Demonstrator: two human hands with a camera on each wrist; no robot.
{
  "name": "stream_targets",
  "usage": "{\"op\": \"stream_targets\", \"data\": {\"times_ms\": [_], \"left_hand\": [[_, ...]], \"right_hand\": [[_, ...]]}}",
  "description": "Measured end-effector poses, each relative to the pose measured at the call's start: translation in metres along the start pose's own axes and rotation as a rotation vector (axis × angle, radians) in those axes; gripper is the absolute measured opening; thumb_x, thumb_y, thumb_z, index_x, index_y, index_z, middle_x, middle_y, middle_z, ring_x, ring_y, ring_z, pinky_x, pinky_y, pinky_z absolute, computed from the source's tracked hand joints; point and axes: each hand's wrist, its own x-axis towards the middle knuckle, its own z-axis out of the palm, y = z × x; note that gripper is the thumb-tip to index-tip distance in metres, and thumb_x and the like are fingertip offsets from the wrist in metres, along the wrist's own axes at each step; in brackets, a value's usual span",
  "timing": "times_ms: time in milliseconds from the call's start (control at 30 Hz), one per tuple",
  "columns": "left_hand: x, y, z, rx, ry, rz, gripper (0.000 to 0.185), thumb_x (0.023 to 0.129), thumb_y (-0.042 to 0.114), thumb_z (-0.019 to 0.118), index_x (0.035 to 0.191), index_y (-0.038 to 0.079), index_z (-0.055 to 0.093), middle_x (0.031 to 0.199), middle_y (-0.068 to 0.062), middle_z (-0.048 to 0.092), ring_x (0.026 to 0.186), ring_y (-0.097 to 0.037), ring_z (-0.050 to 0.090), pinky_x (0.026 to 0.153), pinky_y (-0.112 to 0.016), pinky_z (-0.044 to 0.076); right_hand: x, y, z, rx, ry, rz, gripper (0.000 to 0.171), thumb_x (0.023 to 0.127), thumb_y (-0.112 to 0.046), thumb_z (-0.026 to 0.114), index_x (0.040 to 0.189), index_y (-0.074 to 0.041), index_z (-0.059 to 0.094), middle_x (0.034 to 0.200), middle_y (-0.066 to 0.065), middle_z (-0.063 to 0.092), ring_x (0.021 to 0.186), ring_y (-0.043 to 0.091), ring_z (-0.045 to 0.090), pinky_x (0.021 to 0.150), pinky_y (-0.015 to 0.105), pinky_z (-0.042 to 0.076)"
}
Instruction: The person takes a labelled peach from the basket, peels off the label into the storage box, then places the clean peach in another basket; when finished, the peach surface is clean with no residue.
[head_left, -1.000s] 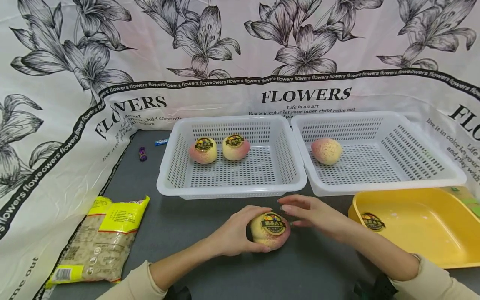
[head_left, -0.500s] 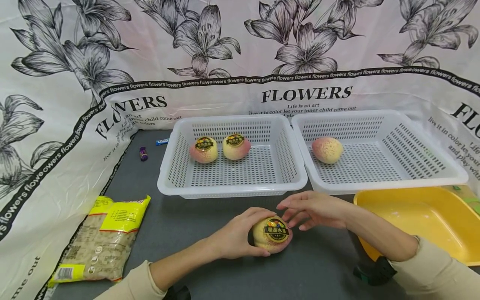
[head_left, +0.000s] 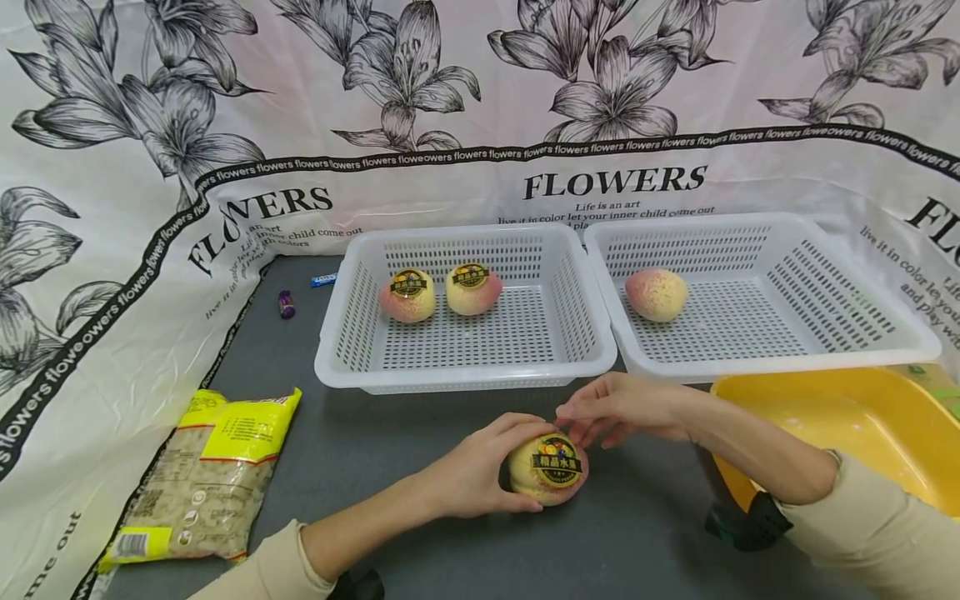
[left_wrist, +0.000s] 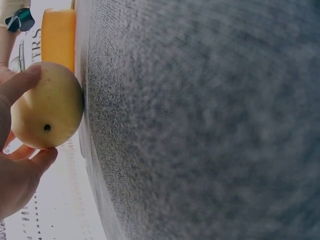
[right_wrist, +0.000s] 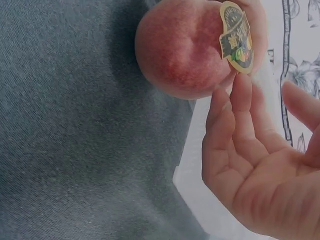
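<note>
Peach (head_left: 547, 469) yellow-pink, round sticker (head_left: 557, 461) on top; left hand (head_left: 468, 477) cups it; right hand (head_left: 626, 408) relaxed, fingertips at sticker

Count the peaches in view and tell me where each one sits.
4. Two stickered peaches sit in the left white basket; one in the right white basket; one on the grey mat, gripped by the left hand. None seems hidden.

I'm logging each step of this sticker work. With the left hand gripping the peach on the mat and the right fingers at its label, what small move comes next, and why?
Probably pinch the sticker's top edge with the right hand. The left hand steadies the peach on the mat; the right fingertips are at the sticker's edge but have no grip yet.
</note>
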Motion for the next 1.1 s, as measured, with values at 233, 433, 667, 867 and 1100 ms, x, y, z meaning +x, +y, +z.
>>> {"op": "stream_targets", "data": {"times_ms": [233,433,667,867,1100], "left_hand": [[0.0,-0.001,-0.001,-0.011,-0.004,0.009,0.081,0.071,0.024,0.086,0.139,0.011,0.045,0.135,-0.004,0.044,0.121,-0.011,0.044,0.098,-0.026,0.038],[0.002,-0.002,-0.002,-0.03,-0.008,-0.003,0.079,0.07,0.024,0.087,0.137,0.01,0.046,0.134,-0.004,0.045,0.12,-0.011,0.044,0.098,-0.025,0.038],[0.003,-0.001,-0.004,-0.035,-0.021,-0.041,0.08,0.071,0.024,0.087,0.138,0.011,0.046,0.134,-0.004,0.046,0.121,-0.01,0.043,0.098,-0.026,0.038],[0.003,0.0,-0.005,-0.034,-0.027,-0.046,0.079,0.071,0.024,0.086,0.138,0.01,0.046,0.134,-0.004,0.046,0.121,-0.011,0.044,0.098,-0.026,0.038],[0.003,0.0,-0.004,-0.023,-0.029,-0.043,0.079,0.072,0.024,0.086,0.138,0.009,0.045,0.134,-0.005,0.045,0.121,-0.012,0.044,0.098,-0.026,0.038]], "right_hand": [[0.0,-0.006,0.001,-0.042,-0.055,-0.032,0.027,0.093,-0.026,0.063,0.103,-0.003,0.07,0.09,0.012,0.069,0.087,0.026,0.062,0.077,0.037,0.048],[0.0,-0.009,0.002,-0.052,-0.064,-0.039,0.022,0.09,-0.018,0.066,0.103,-0.001,0.067,0.092,0.01,0.068,0.083,0.024,0.062,0.077,0.037,0.048],[0.003,-0.013,0.003,-0.07,-0.049,-0.051,0.02,0.088,-0.013,0.069,0.102,0.0,0.067,0.093,0.01,0.069,0.088,0.023,0.061,0.081,0.038,0.049],[0.004,-0.014,0.003,-0.087,-0.059,-0.072,0.017,0.087,-0.01,0.07,0.099,0.001,0.067,0.086,0.01,0.068,0.081,0.022,0.059,0.074,0.035,0.049],[0.005,-0.013,0.003,-0.102,-0.055,-0.077,0.016,0.087,-0.01,0.069,0.098,0.001,0.066,0.084,0.009,0.068,0.076,0.022,0.057,0.068,0.031,0.047]]}}
